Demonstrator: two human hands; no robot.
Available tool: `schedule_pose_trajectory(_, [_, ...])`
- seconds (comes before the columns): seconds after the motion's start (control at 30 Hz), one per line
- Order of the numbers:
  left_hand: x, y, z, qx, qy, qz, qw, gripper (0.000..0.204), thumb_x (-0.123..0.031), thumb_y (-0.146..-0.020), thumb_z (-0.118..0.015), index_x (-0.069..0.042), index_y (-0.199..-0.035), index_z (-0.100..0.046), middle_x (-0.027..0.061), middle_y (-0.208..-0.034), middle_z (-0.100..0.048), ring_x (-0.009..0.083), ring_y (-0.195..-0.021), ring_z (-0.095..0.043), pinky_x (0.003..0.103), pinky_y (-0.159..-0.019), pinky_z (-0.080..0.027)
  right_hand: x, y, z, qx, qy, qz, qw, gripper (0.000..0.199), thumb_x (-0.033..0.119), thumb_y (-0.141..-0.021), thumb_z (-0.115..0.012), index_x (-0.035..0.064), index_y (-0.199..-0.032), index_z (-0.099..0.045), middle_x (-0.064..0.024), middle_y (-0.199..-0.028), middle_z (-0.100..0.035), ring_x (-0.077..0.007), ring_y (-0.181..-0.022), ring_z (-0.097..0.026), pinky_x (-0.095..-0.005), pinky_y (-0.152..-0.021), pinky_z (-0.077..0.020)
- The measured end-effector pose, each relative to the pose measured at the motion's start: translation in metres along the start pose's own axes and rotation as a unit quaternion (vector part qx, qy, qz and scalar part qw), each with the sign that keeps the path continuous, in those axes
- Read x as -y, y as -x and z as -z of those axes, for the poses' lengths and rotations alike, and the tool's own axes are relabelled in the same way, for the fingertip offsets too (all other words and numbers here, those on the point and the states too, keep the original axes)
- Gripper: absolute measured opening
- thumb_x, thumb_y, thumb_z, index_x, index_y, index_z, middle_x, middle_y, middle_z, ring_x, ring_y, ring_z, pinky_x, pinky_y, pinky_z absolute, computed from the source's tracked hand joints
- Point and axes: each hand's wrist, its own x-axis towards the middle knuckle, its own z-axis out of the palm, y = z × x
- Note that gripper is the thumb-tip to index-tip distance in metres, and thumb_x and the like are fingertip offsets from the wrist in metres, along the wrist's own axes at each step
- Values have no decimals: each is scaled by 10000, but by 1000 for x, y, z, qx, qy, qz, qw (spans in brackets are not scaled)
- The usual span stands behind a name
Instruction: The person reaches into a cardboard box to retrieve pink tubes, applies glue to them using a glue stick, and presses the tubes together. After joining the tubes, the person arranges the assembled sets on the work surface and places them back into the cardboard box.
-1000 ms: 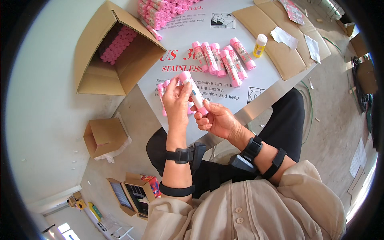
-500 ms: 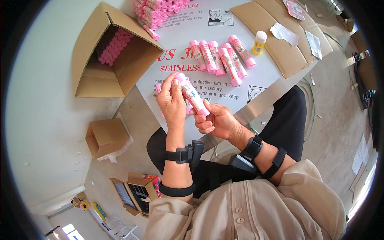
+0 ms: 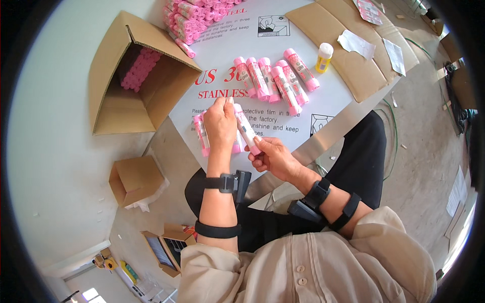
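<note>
A right hand (image 3: 275, 159) pinches the lower end of a pink-ended tube (image 3: 245, 127) between thumb and fingers, closed firmly around it, as we look down over a worker's lap. The tube, white and printed along its side, slants above the near edge of a film-covered worktable (image 3: 331, 96). Just beside its upper end, a left hand (image 3: 221, 123) curls with its back toward us; we cannot tell how far its fingers are parted or whether they hold anything. Near that hand, we see another pink tube (image 3: 201, 135) on the table, partly covered. Farther out lies a loose, overlapping row of matching tubes (image 3: 286, 90), with a yellow, white-capped stick (image 3: 323, 63) near its right end. Beyond, torn paper (image 3: 356, 44) rests on flattened cardboard (image 3: 323, 30). At upper left, we find a heap of pink tubes (image 3: 189, 22) next to a tilted carton (image 3: 108, 60) with pink cylinders (image 3: 140, 70) stacked inside; a smaller carton (image 3: 134, 184) sits below.
</note>
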Motion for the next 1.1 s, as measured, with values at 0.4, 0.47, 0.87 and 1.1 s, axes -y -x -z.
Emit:
schedule_pose_trajectory(0.4, [-12,-73,-51,61,89,40,993,341,-117,-684,-683,49,-960,-571,202,-922,-661,318,-894,-651,380,-804,-495,37,7,-14,-215,426,48,877,375,257,-880,-631,-85,-871,-477,-128,-590,-568,-218,-487,-586,-361,-438,-471])
schedule_pose_trajectory(0.47, [-30,-70,-56,45,69,32,996,311,-105,-665,-686,47,-916,-585,207,-878,-661,330,-852,-655,384,-772,-502,21,-4,15,-215,501,119,830,348,222,-868,-630,-85,-880,-466,-168,-600,-573,-298,-530,-595,-407,-485,-480])
schedule_pose_trajectory(0.87, [-31,-16,-14,163,437,158,871,264,12,-757,-654,62,-1009,-591,104,-893,-641,129,-727,-608,256,-667,-502,57,-1,3,-235,601,315,696,372,174,-780,-683,-26,-965,-431,-259,-779,-589,-444,-727,-591,-496,-612,-465])
schedule_pose_trajectory(1.1, [-26,15,-9,139,539,149,818,228,-1,-794,-651,46,-1010,-596,67,-894,-633,118,-800,-604,244,-754,-484,57,1,2,-208,644,353,646,468,150,-698,-736,-11,-1069,-501,-169,-852,-600,-325,-717,-611,-400,-617,-486])
